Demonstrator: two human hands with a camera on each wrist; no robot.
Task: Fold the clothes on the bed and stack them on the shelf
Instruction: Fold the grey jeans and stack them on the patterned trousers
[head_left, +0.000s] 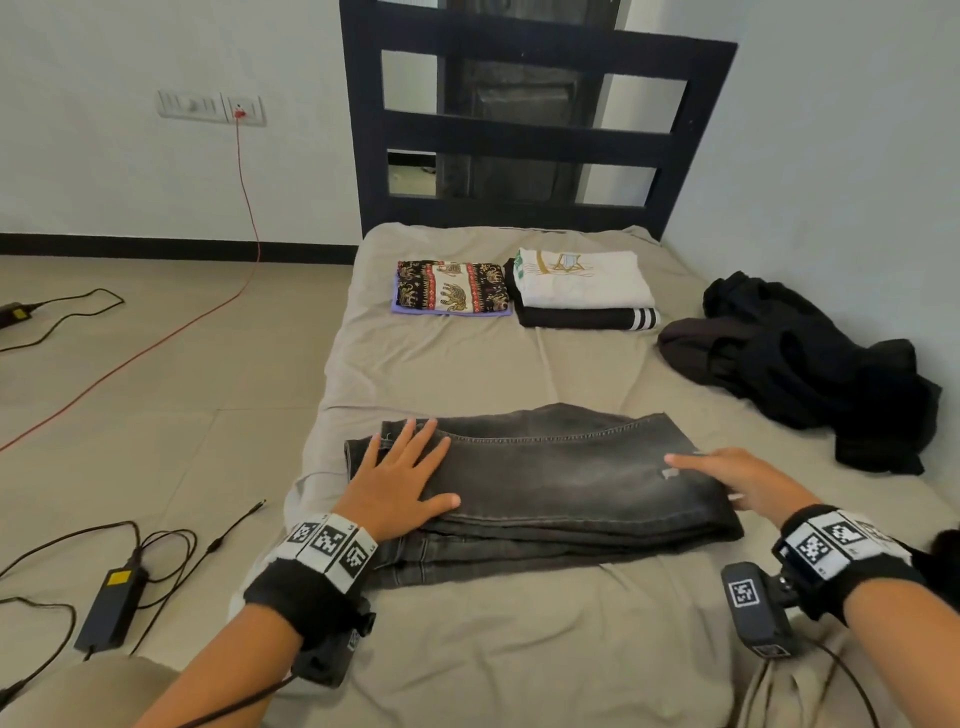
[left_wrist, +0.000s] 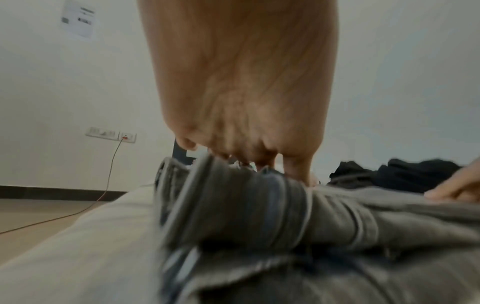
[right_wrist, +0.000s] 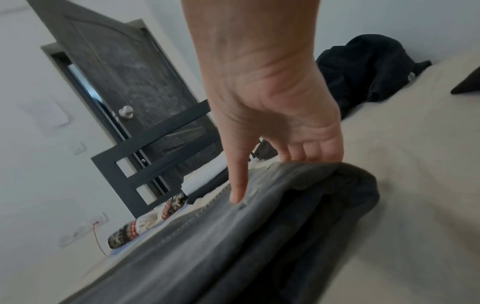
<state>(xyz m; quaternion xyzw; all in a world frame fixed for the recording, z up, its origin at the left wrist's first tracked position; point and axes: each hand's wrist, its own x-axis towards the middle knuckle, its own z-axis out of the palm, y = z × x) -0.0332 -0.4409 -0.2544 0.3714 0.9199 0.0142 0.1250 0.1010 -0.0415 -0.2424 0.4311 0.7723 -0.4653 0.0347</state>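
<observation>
Dark grey jeans (head_left: 561, 483), folded into a long band, lie across the near part of the bed (head_left: 467, 374). My left hand (head_left: 400, 478) presses flat on their left end with fingers spread; the left wrist view shows it (left_wrist: 241, 102) above the bunched denim (left_wrist: 259, 205). At the right end my right hand (head_left: 743, 478) rests on the fold. In the right wrist view one finger of that hand (right_wrist: 272, 102) touches the top layer of the jeans (right_wrist: 233, 236) and the others lie along the folded edge. No shelf is in view.
At the bed's far end sit a folded elephant-print garment (head_left: 449, 288) and a white shirt (head_left: 582, 280) stacked on a black striped one. Unfolded black clothes (head_left: 810, 364) are heaped at the right edge. A dark headboard (head_left: 524, 130) stands behind. Cables and a power adapter (head_left: 111, 603) lie on the floor at the left.
</observation>
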